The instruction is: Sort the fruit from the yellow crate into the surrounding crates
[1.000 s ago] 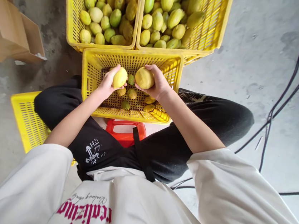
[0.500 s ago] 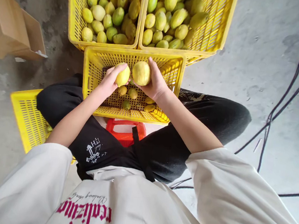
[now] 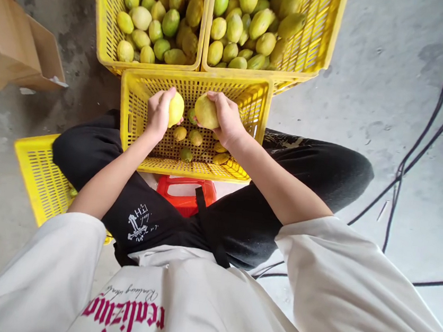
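Observation:
My left hand [image 3: 159, 111] is closed around a bright yellow lemon [image 3: 176, 109], its thumb over the top. In my right hand [image 3: 227, 117] is a larger, duller yellow lemon [image 3: 206, 112], gripped with thumb and fingers. The two fruits are a small gap apart. Both hands are above a yellow plastic crate [image 3: 129, 162] between my knees. Several small lemons lie on its slotted bottom, among them a yellow one [image 3: 195, 137] and a greenish one [image 3: 186, 154]. My fingers under the fruits are partly hidden.
Beyond stand two more yellow crates, left [image 3: 101, 24] and right [image 3: 323, 44], holding many green and yellow lemons. Another yellow crate [image 3: 39, 172] is by my left leg. A red plastic stool [image 3: 185, 202] shows below. Cardboard boxes [image 3: 12, 41] sit left; black cables [image 3: 428, 139] cross the floor at right.
Both hands have turned the lemons in their grip, and the thumbs and knuckles now face up more. The left hand has shifted slightly left. The view has moved a little.

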{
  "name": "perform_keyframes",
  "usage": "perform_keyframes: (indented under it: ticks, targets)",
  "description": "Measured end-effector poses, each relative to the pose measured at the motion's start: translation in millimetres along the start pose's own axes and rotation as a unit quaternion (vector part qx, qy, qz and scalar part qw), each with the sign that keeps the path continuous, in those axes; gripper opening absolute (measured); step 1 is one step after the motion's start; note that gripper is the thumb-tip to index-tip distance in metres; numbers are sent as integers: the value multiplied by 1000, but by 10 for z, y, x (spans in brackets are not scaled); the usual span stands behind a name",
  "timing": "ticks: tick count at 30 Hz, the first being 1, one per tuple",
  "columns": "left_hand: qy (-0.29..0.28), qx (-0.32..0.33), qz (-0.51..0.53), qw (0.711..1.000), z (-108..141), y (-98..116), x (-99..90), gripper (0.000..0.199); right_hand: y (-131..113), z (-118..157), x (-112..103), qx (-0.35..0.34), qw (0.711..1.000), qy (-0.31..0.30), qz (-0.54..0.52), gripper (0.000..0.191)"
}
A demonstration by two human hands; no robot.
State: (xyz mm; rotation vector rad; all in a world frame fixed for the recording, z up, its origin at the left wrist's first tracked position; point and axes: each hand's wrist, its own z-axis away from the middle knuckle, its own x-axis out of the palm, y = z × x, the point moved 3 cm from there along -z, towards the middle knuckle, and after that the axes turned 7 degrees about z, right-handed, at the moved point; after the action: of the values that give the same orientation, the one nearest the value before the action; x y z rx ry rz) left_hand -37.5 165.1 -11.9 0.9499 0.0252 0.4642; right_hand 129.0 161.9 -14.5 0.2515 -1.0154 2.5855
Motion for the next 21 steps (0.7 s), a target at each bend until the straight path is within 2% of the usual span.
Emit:
perform_keyframes:
  ticks: [3, 8, 11, 14, 17, 19, 21]
  targets:
    - [-1, -30, 4, 1000, 21, 22, 38, 64, -17, 8, -12, 0, 1000, 15, -10, 57]
    - [0, -63, 10, 998, 54, 71, 87, 70, -49, -18, -40, 27, 999, -10, -36, 62]
    - [-6, -85, -4, 996, 9, 88, 76, 69, -85, -17, -85, 32, 999, 3, -40, 53]
    - [-17, -110, 5, 994, -10, 129, 75, 57, -136, 25, -127, 44, 999, -2, -31, 43]
    - [-26, -118, 40, 992, 29, 193, 86, 44, -215, 77, -158, 10, 1000, -15, -23, 36]
    - [-32, -104, 50, 993, 59, 232, 83, 37, -264, 96, -169, -24, 999, -20, -22, 38]
    - [-37, -89, 48, 994, 69, 248, 65, 41, -295, 94, -165, -31, 999, -28, -28, 39]
